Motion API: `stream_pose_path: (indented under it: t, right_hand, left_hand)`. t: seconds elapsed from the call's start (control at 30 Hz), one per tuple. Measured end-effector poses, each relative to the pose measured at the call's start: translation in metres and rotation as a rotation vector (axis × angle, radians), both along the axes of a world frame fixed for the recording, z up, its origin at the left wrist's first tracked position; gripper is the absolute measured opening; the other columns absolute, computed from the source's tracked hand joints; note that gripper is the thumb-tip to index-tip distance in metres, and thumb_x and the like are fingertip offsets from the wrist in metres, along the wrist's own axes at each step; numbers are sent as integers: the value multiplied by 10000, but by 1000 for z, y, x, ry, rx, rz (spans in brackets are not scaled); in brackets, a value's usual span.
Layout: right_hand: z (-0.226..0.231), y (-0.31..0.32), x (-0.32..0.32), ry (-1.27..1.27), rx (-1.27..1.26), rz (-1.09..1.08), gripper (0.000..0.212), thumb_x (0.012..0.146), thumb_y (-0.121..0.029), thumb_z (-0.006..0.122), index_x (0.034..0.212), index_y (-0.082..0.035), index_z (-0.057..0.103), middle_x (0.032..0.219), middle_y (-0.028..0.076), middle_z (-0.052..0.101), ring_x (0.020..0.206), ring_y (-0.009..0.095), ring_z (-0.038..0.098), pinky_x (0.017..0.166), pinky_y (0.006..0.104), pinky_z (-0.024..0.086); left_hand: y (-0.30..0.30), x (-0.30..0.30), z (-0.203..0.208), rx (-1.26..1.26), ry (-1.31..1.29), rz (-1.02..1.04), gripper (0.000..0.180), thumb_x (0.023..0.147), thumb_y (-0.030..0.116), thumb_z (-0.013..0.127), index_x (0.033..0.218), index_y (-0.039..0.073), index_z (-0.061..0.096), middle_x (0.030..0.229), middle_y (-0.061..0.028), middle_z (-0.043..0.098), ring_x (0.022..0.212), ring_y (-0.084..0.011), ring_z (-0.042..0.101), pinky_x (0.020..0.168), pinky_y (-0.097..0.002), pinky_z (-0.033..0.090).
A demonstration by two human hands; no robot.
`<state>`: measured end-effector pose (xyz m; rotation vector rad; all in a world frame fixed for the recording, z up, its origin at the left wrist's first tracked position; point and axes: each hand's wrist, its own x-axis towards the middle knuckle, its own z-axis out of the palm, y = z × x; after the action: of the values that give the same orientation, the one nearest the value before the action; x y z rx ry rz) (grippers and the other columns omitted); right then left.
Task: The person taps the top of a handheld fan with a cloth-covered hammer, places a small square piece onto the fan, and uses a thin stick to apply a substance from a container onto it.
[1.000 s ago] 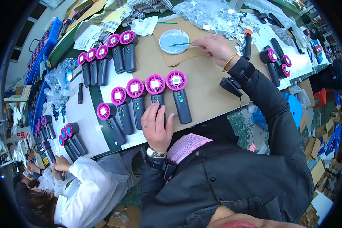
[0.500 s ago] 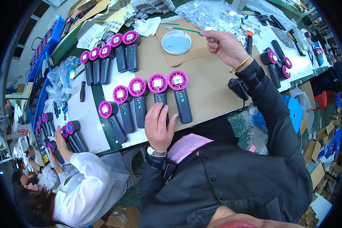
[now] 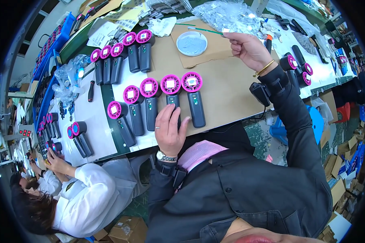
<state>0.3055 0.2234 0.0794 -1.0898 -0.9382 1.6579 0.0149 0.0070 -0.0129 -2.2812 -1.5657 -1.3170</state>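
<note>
A row of several handheld fans with round magenta heads and dark grey handles lies before me. My left hand (image 3: 170,131) lies over the handle of one handheld fan (image 3: 170,84), fingers on one side and thumb on the other, hiding its lower end. Right of it is another fan (image 3: 195,106), whose white centre square bears a grey blot. Pinched in my right hand (image 3: 247,49) is a thin green stick (image 3: 209,30) with a pale tip, raised above a white round dish (image 3: 205,39) of grey-blue paste. A second green stick (image 3: 185,24) lies behind the dish.
More fans (image 3: 117,50) stand grouped at the back left, others (image 3: 288,62) at the right. A screwdriver (image 3: 91,91) lies left. Clear plastic bags (image 3: 225,16) are heaped behind the cardboard sheet (image 3: 227,87). At the left a co-worker in white (image 3: 87,198) handles fans; a blue stool (image 3: 314,121) stands right.
The view has shifted slightly. My hands keep nearly the same pose, the left on the fan and the right with the green stick. The co-worker's hand has drawn back from the nearby fans.
</note>
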Motion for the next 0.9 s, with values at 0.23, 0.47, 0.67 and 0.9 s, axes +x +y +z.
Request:
stream_pose_path:
  t: [0.23,0.47,0.67,0.9]
  right_hand:
    - [19,-40,-21,81,28,136,130,1052,-156,748,998,-44,709,787,-76,452,694,42,398,633,238,332]
    - [2,-83,-36,-82,44,262,187,1043,-175,760,1064,8,790,772,-77,542,677,48,416,632,242,344]
    - [-26,-101,-51,-333,236,191,180,1020,-145,784,1113,5,822,818,-57,634,703,47,466,633,251,380]
    - [-23,-114,-60,-687,747,163,151,971,-70,801,1091,18,818,796,3,638,705,102,554,633,284,437]
  left_hand:
    - [-7,-6,-2,-11,9,-1,452,851,102,897,1243,-39,722,1315,-196,696,1205,-393,688,1022,-476,562]
    - [-7,-7,-4,-1,-2,-4,456,850,114,899,1243,-34,723,1313,-193,698,1205,-390,688,1021,-470,559]
    - [-7,-9,-6,4,2,-6,462,844,117,902,1243,-33,723,1307,-189,700,1204,-386,690,1015,-464,559]
    - [-8,-10,-7,4,-2,-9,466,837,115,902,1241,-33,723,1302,-185,700,1204,-379,691,1015,-460,559]
